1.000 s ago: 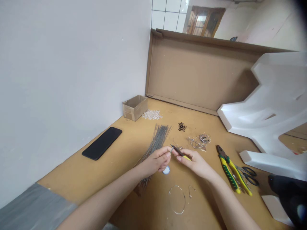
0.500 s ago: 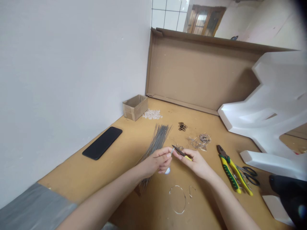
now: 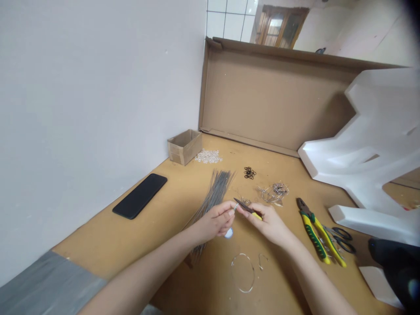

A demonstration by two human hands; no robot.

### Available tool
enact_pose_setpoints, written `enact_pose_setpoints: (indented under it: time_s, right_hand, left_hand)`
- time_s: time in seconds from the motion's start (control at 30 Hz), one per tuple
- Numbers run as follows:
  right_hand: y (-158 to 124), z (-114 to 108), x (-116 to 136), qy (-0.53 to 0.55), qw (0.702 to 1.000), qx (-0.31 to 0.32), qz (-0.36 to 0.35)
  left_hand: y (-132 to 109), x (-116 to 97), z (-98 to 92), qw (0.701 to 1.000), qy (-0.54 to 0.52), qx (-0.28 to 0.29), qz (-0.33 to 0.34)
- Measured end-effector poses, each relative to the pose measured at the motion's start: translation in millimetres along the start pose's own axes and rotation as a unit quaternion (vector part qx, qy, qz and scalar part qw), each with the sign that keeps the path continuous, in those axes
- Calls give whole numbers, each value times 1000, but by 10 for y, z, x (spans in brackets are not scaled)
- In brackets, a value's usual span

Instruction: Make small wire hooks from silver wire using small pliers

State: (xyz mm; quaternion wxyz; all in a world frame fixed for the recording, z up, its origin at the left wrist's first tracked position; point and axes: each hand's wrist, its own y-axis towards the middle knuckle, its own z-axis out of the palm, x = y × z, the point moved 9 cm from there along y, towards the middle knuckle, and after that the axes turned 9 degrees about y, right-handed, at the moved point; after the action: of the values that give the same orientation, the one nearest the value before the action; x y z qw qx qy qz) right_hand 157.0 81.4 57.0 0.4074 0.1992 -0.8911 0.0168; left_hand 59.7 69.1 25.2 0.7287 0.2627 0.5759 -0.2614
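Note:
My left hand [image 3: 220, 220] is closed in a pinch on a short piece of wire [image 3: 236, 206], most of it hidden by the fingers. In my right hand [image 3: 268, 222] are small needle-nose pliers [image 3: 244, 204] with dark jaws and a yellow handle, their tip close to the wire. A bundle of straight grey wires [image 3: 215, 188] lies behind and under my left hand. Just below the hands is a small bluish-white round thing [image 3: 229, 232], partly covered. Nearer to me lie a wire ring [image 3: 243, 273] and a small bent wire piece [image 3: 261, 261].
To the right lie combination pliers [image 3: 320, 234] and scissors [image 3: 343, 238]. Behind are tangled wire pieces [image 3: 277, 192], black rings [image 3: 250, 173], clear beads [image 3: 208, 156] and a small cardboard box [image 3: 184, 148]. A phone [image 3: 140, 196] lies left. White foam [image 3: 341, 170] borders the right side.
The pliers' tip has shifted slightly left and up by the wire. Both hands stay almost in place.

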Motion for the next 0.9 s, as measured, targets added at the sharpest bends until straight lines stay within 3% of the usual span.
enact_pose_setpoints:
  time_s: [0.23, 0.43, 0.53, 0.73, 0.9]
  right_hand:
    - [-16, -98, 44, -154, 984, -85, -18]
    - [27, 22, -56, -18, 1000, 7, 1]
    - [21, 34, -31, 13, 1000, 22, -4]
    - [-17, -17, 42, -132, 991, -13, 6]
    - [-22, -18, 35, -187, 982, -22, 18]
  left_hand:
    - [9, -12, -26, 999, 32, -39, 4]
    - [3, -41, -19, 995, 84, -51, 16]
    - [2, -39, -88, 986, 142, -82, 21]
    - [-24, -24, -205, 947, 286, -144, 18]
    - [-40, -64, -173, 938, 314, -145, 23]
